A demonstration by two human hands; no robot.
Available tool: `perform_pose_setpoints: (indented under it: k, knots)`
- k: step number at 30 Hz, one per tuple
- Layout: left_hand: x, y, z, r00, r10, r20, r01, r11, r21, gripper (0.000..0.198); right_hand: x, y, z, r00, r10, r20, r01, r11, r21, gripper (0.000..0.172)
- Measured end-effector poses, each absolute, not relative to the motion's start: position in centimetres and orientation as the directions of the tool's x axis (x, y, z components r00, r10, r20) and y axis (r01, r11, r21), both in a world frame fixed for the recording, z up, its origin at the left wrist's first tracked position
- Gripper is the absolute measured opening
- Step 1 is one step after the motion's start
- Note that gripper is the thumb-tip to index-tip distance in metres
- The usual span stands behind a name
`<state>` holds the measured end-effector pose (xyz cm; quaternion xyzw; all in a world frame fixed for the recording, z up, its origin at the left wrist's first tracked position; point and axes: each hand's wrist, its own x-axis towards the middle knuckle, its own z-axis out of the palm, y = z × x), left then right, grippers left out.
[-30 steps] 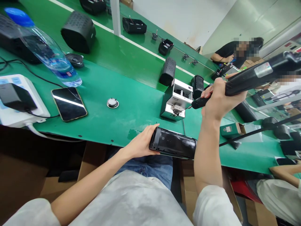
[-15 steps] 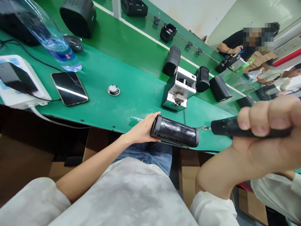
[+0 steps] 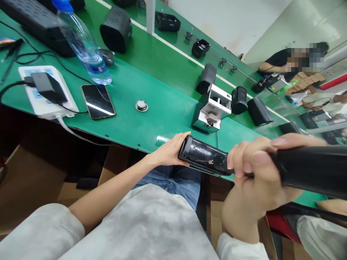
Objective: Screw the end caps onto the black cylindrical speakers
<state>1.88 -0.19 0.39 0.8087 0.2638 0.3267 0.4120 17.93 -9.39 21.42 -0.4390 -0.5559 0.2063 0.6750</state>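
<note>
My left hand (image 3: 173,150) is closed around the left end of a black speaker housing (image 3: 199,150) with a perforated front, held at the table's front edge. In my right hand (image 3: 257,162) is a black electric screwdriver (image 3: 311,168), its body running off to the right. The driver's bit lies over the lower front of the speaker housing; whether its tip touches a screw is too small to tell. Part of the housing's right end is hidden behind the driver and my fingers. Beyond the housing stands a white and black screw feeder (image 3: 211,110).
On the green table (image 3: 124,133) lie a round silver speaker part (image 3: 141,105), a phone (image 3: 98,102) and a white power strip (image 3: 48,90). A water bottle (image 3: 94,65) stands behind them. Several black speaker housings (image 3: 116,29) line the back. Co-workers (image 3: 279,59) sit at the far right.
My right hand has brought the screwdriver leftward, so the bit now lies over the housing's front instead of at its right end. The whole view has shifted slightly; my left hand keeps its hold.
</note>
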Motion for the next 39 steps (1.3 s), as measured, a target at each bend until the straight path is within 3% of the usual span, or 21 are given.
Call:
perform_pose_setpoints:
  k: [8,15,23,29,33,39]
  knots:
    - [2.2,-0.2,-0.7,0.658,0.698,0.283,0.191,-0.518,0.833,0.160,18.4,-8.8,17.8,0.234,0.775,0.588,0.093,0.584,-0.807,0.034]
    - [2.0,-0.2,-0.4,0.668,0.692,0.273,0.179,-0.505,0.844,0.159,17.9,-9.3,18.2,0.229,0.768,0.598,0.075,0.599,-0.797,0.028]
    - [1.8,-0.4,0.3,0.692,0.689,0.218,0.206,-0.477,0.854,0.153,19.2,-8.3,18.7,-0.070,0.756,0.651,-0.014,0.652,-0.758,0.031]
    - [1.5,-0.5,0.8,0.697,0.681,0.225,0.212,-0.495,0.843,0.154,18.8,-8.7,18.4,0.078,0.770,0.633,0.033,0.633,-0.774,0.032]
    - [1.5,-0.5,0.8,0.693,0.684,0.227,0.195,-0.481,0.855,0.153,18.9,-9.1,18.0,0.032,0.788,0.615,0.008,0.615,-0.788,0.039]
    - [1.6,-0.4,1.1,0.687,0.694,0.214,0.199,-0.463,0.864,0.141,19.8,-9.7,20.8,0.081,0.832,0.549,0.000,0.551,-0.835,0.025]
